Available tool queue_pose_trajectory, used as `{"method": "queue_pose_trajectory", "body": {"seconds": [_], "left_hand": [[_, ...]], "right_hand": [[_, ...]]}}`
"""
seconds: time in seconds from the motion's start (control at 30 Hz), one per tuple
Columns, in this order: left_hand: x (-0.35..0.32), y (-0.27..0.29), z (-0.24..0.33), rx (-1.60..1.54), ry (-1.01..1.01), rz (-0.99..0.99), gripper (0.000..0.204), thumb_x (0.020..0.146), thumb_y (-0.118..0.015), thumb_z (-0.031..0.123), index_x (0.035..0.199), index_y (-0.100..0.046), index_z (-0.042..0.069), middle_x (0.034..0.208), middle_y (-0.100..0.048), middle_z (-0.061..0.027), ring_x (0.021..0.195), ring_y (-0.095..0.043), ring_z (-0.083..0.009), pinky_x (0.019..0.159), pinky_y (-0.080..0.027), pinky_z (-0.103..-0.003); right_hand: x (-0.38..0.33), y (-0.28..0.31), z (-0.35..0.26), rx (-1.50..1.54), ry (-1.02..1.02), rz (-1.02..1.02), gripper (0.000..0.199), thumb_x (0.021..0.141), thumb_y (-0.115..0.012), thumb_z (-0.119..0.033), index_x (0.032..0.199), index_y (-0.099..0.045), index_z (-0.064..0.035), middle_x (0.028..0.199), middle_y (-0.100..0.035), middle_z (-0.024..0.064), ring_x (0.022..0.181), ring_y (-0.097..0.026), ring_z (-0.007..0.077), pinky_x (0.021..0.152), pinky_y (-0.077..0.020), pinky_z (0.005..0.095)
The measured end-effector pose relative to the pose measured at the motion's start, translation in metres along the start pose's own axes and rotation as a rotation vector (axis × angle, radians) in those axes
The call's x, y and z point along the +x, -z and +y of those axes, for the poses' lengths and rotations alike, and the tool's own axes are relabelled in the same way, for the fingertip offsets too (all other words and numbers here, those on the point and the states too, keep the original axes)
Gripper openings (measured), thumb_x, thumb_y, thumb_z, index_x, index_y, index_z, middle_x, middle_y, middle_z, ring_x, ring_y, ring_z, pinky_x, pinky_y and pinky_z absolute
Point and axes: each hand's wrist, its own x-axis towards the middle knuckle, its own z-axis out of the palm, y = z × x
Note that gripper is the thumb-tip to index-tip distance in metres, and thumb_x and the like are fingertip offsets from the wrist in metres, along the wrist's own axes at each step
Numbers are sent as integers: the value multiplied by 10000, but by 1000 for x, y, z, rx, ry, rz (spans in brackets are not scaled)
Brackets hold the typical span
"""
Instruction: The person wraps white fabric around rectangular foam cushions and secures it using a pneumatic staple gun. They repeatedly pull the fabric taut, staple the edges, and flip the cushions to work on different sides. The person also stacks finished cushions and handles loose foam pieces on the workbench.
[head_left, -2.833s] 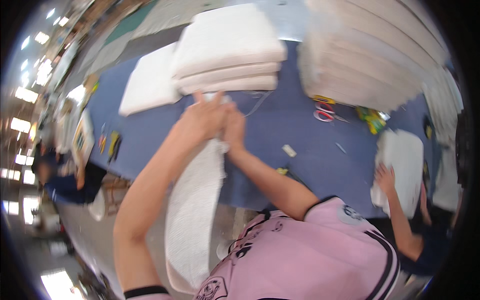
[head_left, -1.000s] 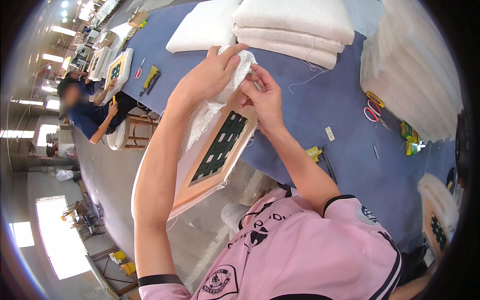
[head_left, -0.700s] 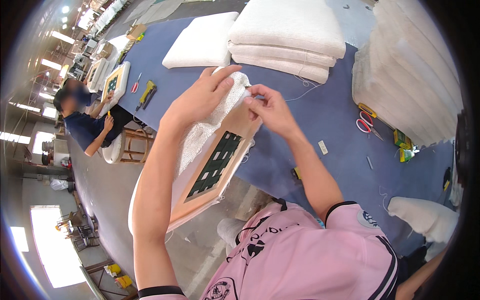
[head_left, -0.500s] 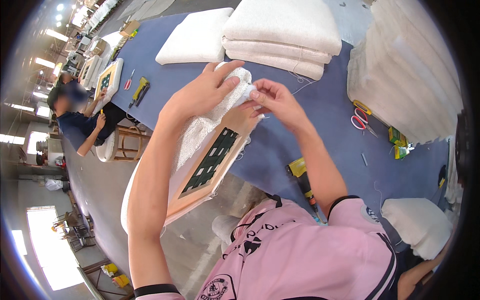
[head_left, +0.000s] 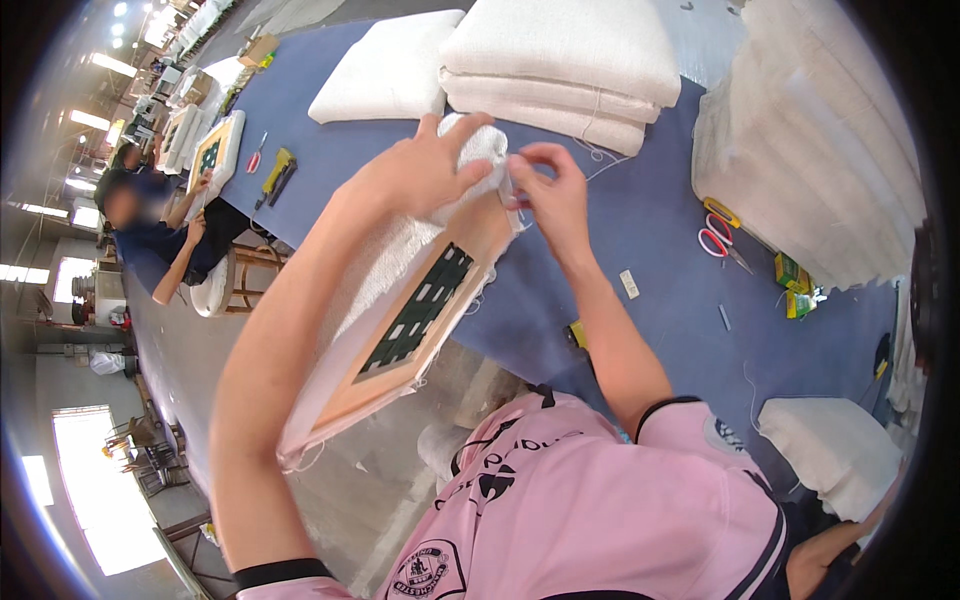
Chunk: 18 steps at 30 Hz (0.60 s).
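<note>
I hold a padded seat tilted up at the table's edge. Its pale wooden frame (head_left: pixel 478 228) and dark green webbing (head_left: pixel 418 305) face to the right, and white woven fabric (head_left: pixel 383 262) wraps the padded side. My left hand (head_left: pixel 425 175) grips the far corner, thumb and fingers spread over the folded fabric. At that same corner my right hand (head_left: pixel 556 195) pinches the fabric's edge between thumb and bent fingers, beside the wood. Loose threads hang from the frame's near edge.
White padded seats (head_left: pixel 560 60) are stacked across the blue table (head_left: pixel 660 340). A yellow-black staple gun (head_left: pixel 277 177) lies left; another (head_left: pixel 575 334) is mostly behind my right forearm. Red-handled scissors (head_left: pixel 716 238) lie right, near a tall fabric pile (head_left: pixel 800 150). A co-worker (head_left: pixel 165 240) sits left.
My right hand has shifted slightly right, its fingers now more upright at the corner. My left forearm has moved left and the seat tilts a little differently. A small pale tag shows on the table.
</note>
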Motion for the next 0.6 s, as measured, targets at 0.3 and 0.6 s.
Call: {"method": "queue_pose_trajectory", "body": {"seconds": [0.3,0.6], "left_hand": [[28,-16,54,63,73,123,657,1027,-448,618,1457,-517,126,1281,-617,-342,1156,-653,-488,1022,-505,-528],[59,-61,-12,-1383,-26,38,519,1143,-265,405,1465,-529,95,1324,-621,-151,1216,-600,-216,1093,-472,-358]], "right_hand": [[-15,-3,-6,-25,-108,185,590,1068,-532,-518,848,-700,2,671,-599,4,563,-545,86,497,-456,267],[4,-30,15,-28,7,281,605,1123,-404,-429,935,-730,44,800,-729,69,719,-644,131,665,-484,320]]}}
